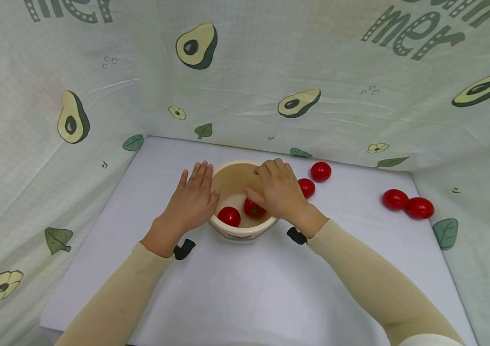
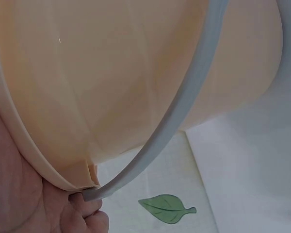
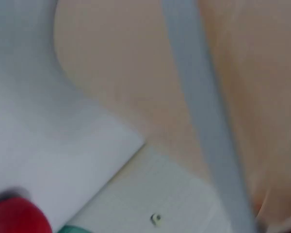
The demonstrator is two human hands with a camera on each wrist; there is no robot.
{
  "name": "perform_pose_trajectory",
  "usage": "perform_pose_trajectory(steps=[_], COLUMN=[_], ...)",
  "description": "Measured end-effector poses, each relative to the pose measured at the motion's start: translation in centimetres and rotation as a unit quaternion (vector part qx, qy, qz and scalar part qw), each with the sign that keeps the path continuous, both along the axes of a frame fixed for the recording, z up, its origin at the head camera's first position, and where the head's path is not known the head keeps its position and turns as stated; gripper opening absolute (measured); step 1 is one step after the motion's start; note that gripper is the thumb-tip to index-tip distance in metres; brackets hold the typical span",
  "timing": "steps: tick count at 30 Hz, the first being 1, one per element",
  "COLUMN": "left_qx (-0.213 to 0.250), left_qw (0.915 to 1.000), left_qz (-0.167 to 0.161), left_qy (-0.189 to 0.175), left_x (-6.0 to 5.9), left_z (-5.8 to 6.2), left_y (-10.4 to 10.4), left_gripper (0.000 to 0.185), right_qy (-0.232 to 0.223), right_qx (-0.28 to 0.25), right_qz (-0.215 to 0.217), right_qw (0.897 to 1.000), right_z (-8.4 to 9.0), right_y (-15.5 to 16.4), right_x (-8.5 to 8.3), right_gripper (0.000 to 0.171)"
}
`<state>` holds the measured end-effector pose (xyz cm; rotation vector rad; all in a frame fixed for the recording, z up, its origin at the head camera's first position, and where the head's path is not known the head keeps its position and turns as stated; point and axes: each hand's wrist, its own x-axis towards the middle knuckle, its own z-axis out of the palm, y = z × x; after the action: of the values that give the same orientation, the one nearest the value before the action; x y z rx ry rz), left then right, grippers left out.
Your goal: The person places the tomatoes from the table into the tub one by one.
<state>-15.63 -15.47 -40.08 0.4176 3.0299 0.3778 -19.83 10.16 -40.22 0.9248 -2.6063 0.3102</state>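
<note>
A cream bucket [image 1: 243,232] with a grey handle [image 2: 184,111] stands mid-table. My left hand [image 1: 193,198] lies flat against its left wall, fingers straight; the left wrist view shows the palm [image 2: 19,194] against the rim. My right hand [image 1: 277,190] reaches down into the bucket from the right, thumb and curled fingers around a red tomato [image 1: 252,208]. Another tomato [image 1: 229,216] lies on the bucket's floor beside it. The right wrist view is blurred: bucket wall [image 3: 126,92], the handle [image 3: 203,121] and a tomato [image 3: 19,216] on the table.
Two loose tomatoes [image 1: 320,171] [image 1: 307,187] lie just right of the bucket, and two more [image 1: 395,199] [image 1: 420,207] near the table's right edge. The white table [image 1: 245,288] is walled by avocado-print cloth [image 1: 297,103] on three sides.
</note>
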Motion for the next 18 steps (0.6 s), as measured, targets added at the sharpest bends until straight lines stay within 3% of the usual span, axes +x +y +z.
perform_pose_trajectory(steps=[3,7,13,18], left_qx=[0.004,0.004,0.006,0.008], left_qw=[1.0000,1.0000,1.0000,0.9999], left_qz=[0.001,0.001,0.001,0.006], left_qy=[-0.003,-0.006,-0.002,-0.012], left_x=[0.1,0.0,0.0,0.0], left_z=[0.1,0.0,-0.1,-0.1], left_y=[-0.1,0.0,-0.1,0.0], left_gripper=[0.071,0.072,0.072,0.072], right_qy=[0.045,0.066,-0.019,-0.069], right_qx=[-0.050,-0.073,0.004,0.039], right_qz=[-0.009,-0.066,-0.178,-0.201], right_qw=[0.998,0.993,0.984,0.976], right_z=[-0.2,-1.0,-4.2,-6.7], right_y=[1.7,5.5,10.5,11.9], right_x=[-1.0,-3.0,-4.6,-4.6], right_gripper=[0.050,0.052,0.065,0.066])
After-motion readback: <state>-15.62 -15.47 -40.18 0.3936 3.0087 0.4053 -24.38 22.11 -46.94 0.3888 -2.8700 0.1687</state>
